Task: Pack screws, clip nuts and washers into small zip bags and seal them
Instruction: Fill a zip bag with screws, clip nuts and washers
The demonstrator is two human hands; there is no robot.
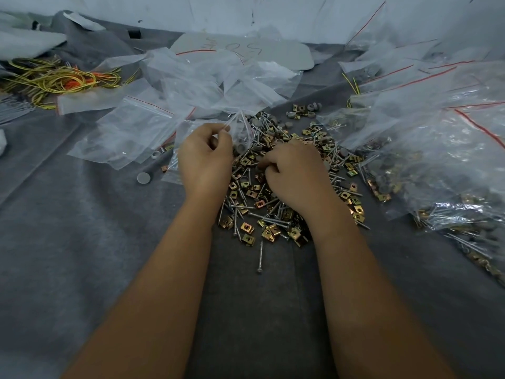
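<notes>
Your left hand (203,157) pinches the zip bag (240,132) at the far-left edge of the hardware pile (276,192); your right hand (295,176), curled, picks among it. Loosen that pinch and the mouth may collapse, spilling washers.

Empty bags (153,127) left of hardware pile (276,192)
</notes>
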